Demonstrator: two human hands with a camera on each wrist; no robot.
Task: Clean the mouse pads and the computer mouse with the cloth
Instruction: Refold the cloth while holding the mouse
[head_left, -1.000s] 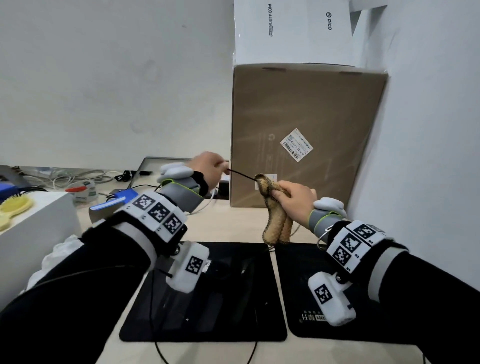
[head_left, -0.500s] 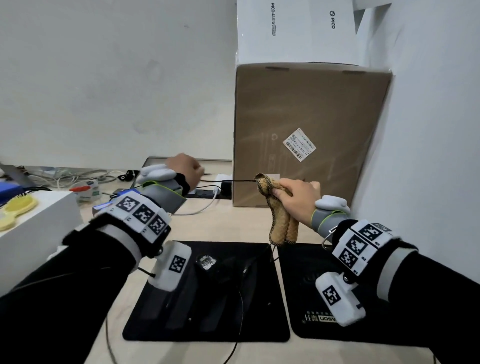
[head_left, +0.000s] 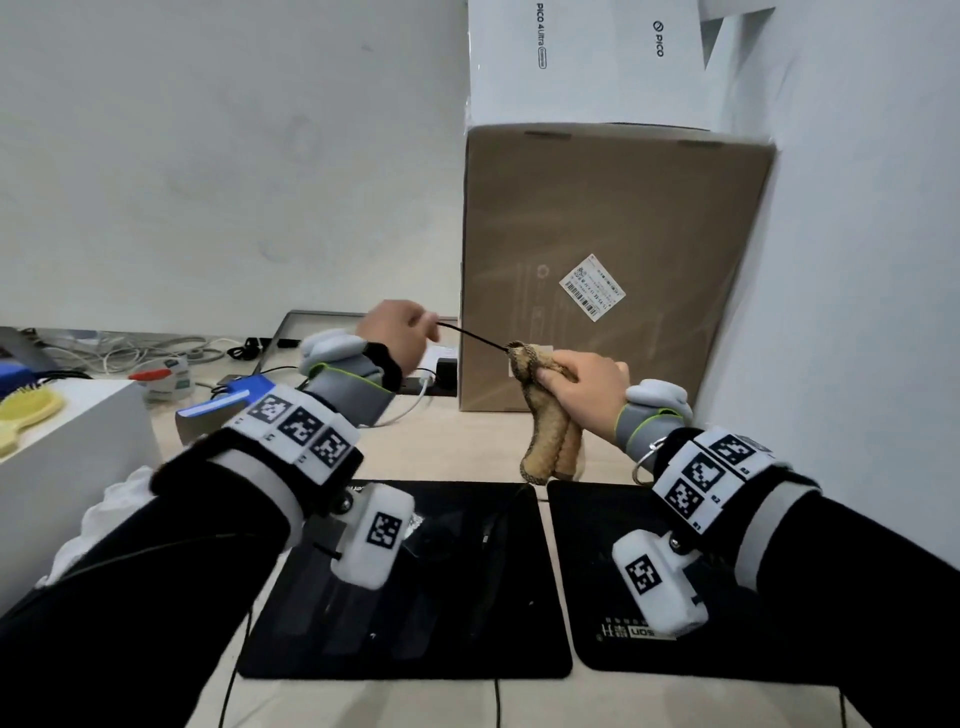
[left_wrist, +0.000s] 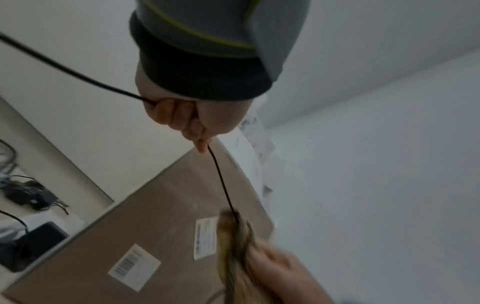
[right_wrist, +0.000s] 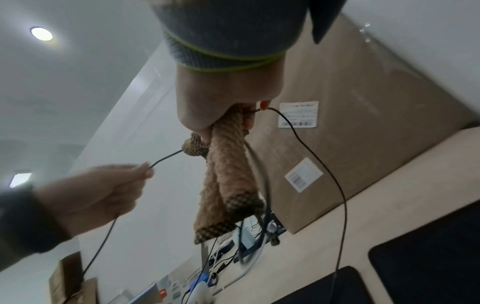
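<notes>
Cable (head_left: 470, 338) runs taut between your two hands above the desk (head_left: 441, 447), thin, black and limp wherever it is not under tension. Your left hand (head_left: 395, 332) pinches it between thumb and curled fingers, and the slack falls away behind the fist toward the near side. It weighs next to nothing and looks smooth enough to slip, so keep the pinch firm and pull along its length, not sideways. To the right, your right hand (head_left: 584, 387) is fisted around the cloth (head_left: 545, 431), a soft, thick tan towel whose folded ends hang loose below the fist. The cable passes through that bundle, so squeeze lightly; the cloth gives and wraps easily. Below lie two flat black mouse pads (head_left: 415, 587), the left one crossed by cable. The mouse itself I cannot make out; it may sit behind your left wrist.
</notes>
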